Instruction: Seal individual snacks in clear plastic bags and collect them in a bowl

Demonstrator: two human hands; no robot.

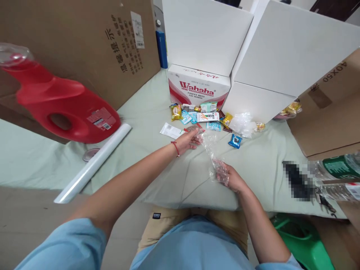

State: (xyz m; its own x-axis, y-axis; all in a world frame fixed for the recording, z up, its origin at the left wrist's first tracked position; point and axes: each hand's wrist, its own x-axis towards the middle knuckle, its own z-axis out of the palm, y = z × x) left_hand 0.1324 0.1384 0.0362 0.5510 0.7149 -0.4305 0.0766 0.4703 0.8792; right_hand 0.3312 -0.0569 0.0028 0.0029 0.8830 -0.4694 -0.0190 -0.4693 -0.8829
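A crumpled clear plastic bag [209, 147] stretches between my two hands above the pale green cloth. My right hand [233, 180] is closed around its near end, and film bunches over the fingers. My left hand [188, 141], with a red cord at the wrist, has curled fingers at the bag's far end. A red and brown packet [193, 128] lies just beyond those fingers, partly covered by them. Beside it is a white packet [172, 130]. Behind are several small snack packs, among them a white one [208, 117], a yellow one [176, 112] and a blue one [235, 141].
White boxes [208, 33] and a Wahaha carton [199, 88] stand at the back. More clear plastic [242, 124] lies right of the snacks. At left are a red jug [70, 108] and a white roll [94, 163]; at right, plastic bottles [340, 167] and a cardboard box [323, 101].
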